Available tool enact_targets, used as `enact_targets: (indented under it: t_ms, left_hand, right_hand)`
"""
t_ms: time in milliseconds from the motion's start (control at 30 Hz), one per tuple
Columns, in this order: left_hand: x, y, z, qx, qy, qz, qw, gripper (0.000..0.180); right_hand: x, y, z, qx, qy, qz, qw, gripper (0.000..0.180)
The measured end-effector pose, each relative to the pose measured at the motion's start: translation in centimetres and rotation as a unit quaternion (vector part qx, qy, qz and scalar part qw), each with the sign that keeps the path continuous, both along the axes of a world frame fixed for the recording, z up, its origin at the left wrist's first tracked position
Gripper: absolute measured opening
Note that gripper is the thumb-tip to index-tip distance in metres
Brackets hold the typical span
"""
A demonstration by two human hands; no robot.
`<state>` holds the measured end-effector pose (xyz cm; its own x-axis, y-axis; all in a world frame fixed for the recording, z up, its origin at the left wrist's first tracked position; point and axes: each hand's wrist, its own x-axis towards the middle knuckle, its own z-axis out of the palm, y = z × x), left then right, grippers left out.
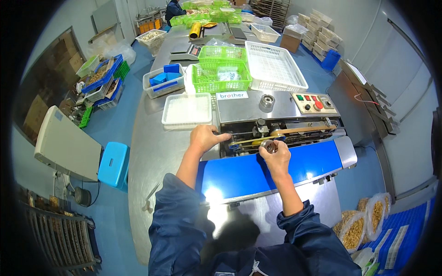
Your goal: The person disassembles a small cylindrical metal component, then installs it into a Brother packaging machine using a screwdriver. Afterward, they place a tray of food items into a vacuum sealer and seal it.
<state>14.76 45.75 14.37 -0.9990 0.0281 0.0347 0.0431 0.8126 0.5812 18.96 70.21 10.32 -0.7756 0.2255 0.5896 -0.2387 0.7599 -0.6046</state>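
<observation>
In front of me stands a metal band sealer [235, 110] with a blue conveyor belt [235, 177]. Its inner wheels and a yellowish belt [258, 140] lie exposed. My right hand [278, 160] is closed on a round metal wheel [269, 146] with a hole in its middle, held just over the belt's far edge. My left hand [205, 139] rests at the sealer's left end, thumb stretched toward the mechanism and apart from the fingers, which are partly hidden. A second round metal part [267, 101] sits on the sealer's top, left of the control panel [314, 103].
Beyond the sealer are a white lidded box [187, 109], a tub [151, 89] with blue blocks, green baskets [221, 84], a large white crate [277, 84] and a scale [185, 51]. A blue stool [113, 162] stands left. Another person [173, 10] works far off.
</observation>
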Motion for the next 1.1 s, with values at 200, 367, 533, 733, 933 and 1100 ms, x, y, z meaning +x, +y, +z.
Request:
enact_targets:
  t_ms: [200, 367, 533, 733, 933, 1100]
  left_hand:
    - [0.4, -0.2, -0.4, 0.031, 0.031, 0.014, 0.999, 0.05]
    - [0.4, 0.1, -0.1, 0.026, 0.028, 0.012, 0.999, 0.05]
    - [0.1, -0.1, -0.5, 0.025, 0.021, 0.013, 0.999, 0.049]
    - [0.1, -0.2, -0.4, 0.019, 0.007, 0.01, 1.0, 0.056]
    - [0.1, -0.3, -0.7, 0.019, 0.01, 0.01, 1.0, 0.055]
    - [-0.1, -0.3, -0.5, 0.017, 0.006, 0.016, 1.0, 0.054]
  right_hand:
    - [-0.3, -2.3, -0.3, -0.158, -0.089, -0.052, 0.982, 0.038]
    - [0.4, -4.1, 0.3, -0.339, -0.108, -0.034, 0.934, 0.027]
    - [-0.2, -3.6, -1.4, -0.19, -0.07, -0.046, 0.978, 0.025]
    - [-1.0, -5.4, -1.7, -0.406, -0.033, -0.056, 0.912, 0.031]
    - [-0.9, -4.5, -2.1, -0.182, -0.009, -0.115, 0.976, 0.027]
    - [-1.6, -5.2, -1.8, -0.329, -0.055, -0.113, 0.936, 0.028]
